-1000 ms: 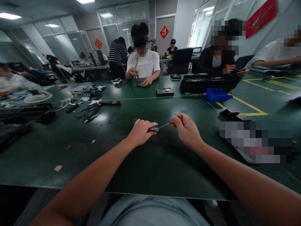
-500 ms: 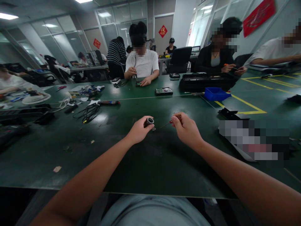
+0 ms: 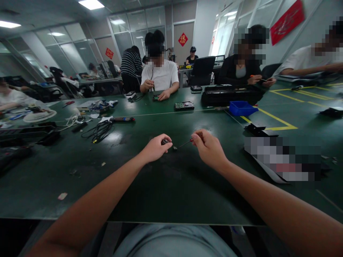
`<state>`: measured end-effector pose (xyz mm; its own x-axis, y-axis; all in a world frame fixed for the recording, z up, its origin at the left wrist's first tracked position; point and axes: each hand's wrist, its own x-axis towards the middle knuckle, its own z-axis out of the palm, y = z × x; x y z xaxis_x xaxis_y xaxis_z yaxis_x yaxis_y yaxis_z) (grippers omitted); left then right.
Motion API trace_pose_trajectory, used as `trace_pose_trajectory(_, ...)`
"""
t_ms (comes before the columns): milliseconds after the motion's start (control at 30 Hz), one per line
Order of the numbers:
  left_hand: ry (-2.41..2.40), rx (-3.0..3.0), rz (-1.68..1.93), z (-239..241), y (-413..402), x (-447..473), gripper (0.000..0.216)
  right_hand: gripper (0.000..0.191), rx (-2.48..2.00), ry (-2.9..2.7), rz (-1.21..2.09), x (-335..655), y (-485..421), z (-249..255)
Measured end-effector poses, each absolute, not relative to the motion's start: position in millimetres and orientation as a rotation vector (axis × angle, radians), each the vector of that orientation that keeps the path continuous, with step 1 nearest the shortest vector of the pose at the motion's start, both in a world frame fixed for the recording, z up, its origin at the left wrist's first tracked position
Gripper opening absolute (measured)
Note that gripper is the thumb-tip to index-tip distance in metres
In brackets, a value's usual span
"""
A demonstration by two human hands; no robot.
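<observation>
A red diamond-shaped sign on the far door bears the Chinese character 福. A second red diamond on the glass partition and the red banner at upper right carry marks too small to read.

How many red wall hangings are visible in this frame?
3. One red diamond hanging on the far wall, centre; another red diamond hanging on the back wall to the left; one red banner at upper right. Others may be hidden behind people.
</observation>
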<state>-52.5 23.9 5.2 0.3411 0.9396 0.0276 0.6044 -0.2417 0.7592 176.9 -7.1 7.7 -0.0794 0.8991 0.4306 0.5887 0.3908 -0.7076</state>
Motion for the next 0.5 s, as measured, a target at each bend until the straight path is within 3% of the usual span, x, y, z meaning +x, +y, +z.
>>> trace_pose_trajectory(167, 1.450, 2.226, 0.462, -3.5, 34.6, -42.8, 0.024, 0.022, -1.287, -1.780, 0.429, 178.3, -6.8, 8.3)
trace_pose_trajectory(300, 1.562, 2.325, 0.334, -11.4, 39.7, -32.6, 0.037, 0.023, -1.280, -1.781, 0.433, 179.1, -6.3, 6.2)
trace_pose_trajectory(500, 1.604, 2.387, 0.279, -15.5, 41.4, -28.1, 0.024, 0.022, -1.271, -1.765, 0.449, 178.1, -7.4, 6.6)
